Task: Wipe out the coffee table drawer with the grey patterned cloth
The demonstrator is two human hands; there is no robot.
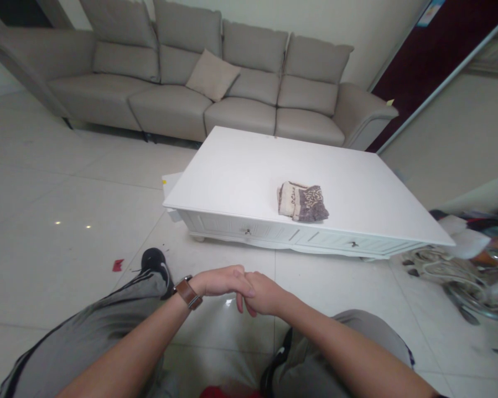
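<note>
My left hand (225, 281), with a brown-strapped watch (188, 293) at the wrist, is clasped with my right hand (263, 293) in front of my body. Both hands are closed, their fingers hooked together, and no object shows in them. Some of the fingers are hidden where the hands overlap. Beyond them stands a white coffee table (240, 166). Near its front edge lies a folded cloth (302, 203), cream and grey-brown with a pattern, which looks like a small towel. Neither hand touches the cloth or the table.
A long beige sofa (240, 119) with a loose cushion (213, 75) runs behind the table. Two drawer knobs are on the table's front. Cluttered items (473, 271) lie on the floor at right. A red scrap (118, 265) lies on the tiles at left, near my shoe (154, 260).
</note>
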